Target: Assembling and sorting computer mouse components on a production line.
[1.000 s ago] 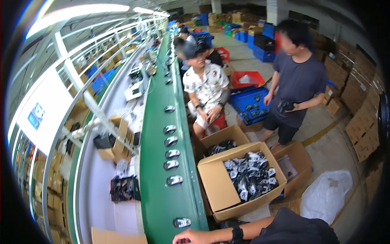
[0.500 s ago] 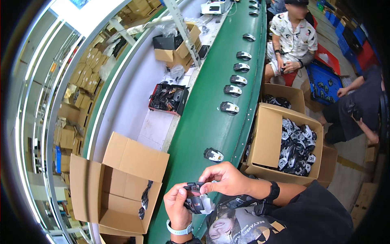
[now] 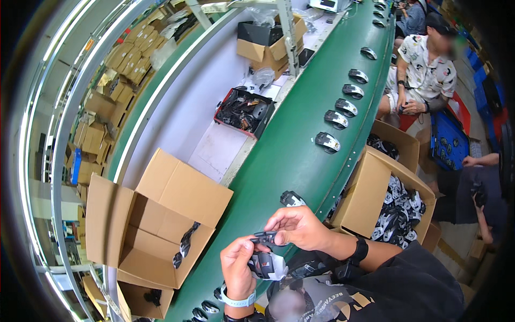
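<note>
Close to my body, over the green belt, both hands meet at a small flat black plastic part point(image 3: 264, 237). My left hand point(image 3: 237, 271) is closed, its thumb and forefinger on the left end of that part. Tucked against the same hand's lower fingers is a black and white computer mouse shell point(image 3: 268, 266). My right hand point(image 3: 303, 229) pinches the right end of the black part. Just beyond my right fingers another computer mouse point(image 3: 291, 198) lies on the belt, partly covered by that hand.
Several mice point(image 3: 327, 142) line the green conveyor belt point(image 3: 268, 182). An open carton point(image 3: 182, 188) holds a few dark parts at left; a carton point(image 3: 359, 198) full of black and white shells stands at right. Beyond are a black-red box point(image 3: 244, 112) of parts and a seated co-worker point(image 3: 424, 70).
The whole view has swung, so the belt and cartons sit differently in the picture. Between my hands the black part has tilted flatter. More mice now show at the lower edge.
</note>
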A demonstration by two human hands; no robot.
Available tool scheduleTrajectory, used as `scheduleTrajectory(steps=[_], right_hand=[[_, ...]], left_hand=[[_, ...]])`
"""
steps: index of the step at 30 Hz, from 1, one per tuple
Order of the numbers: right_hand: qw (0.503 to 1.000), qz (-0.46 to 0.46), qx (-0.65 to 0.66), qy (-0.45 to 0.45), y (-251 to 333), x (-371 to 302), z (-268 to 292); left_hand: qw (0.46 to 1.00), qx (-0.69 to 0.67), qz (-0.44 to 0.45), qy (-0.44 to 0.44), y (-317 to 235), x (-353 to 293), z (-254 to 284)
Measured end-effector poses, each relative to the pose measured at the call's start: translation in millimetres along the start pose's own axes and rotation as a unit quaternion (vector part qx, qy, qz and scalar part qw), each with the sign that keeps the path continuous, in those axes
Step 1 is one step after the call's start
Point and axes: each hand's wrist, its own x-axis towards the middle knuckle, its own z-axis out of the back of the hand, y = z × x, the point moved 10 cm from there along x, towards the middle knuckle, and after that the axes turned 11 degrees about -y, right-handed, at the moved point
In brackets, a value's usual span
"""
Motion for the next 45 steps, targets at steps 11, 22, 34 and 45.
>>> scheduleTrajectory(steps=[11, 22, 34, 45], right_hand=[[0.995, -0.08, -0.052, 0.041, -46.8, 37.6, -15.7], [0.926, -0.174, -0.298, 0.153, -130.6, 29.1, -30.5], [0.9, -0.161, -0.377, 0.146, -231.8, -40.2, -95.2], [0.843, -0.346, -0.315, 0.265, -384.7, -199.6, -326.4]], left_hand=[[0.997, 0.015, 0.004, -0.076, 16.8, 17.6, 33.8], [0.983, 0.028, 0.107, -0.149, 86.2, -1.8, 124.0], [0.975, -0.073, 0.071, -0.195, 149.0, -98.5, 241.3], [0.86, -0.308, -0.086, -0.397, 114.1, -341.8, 458.1]])
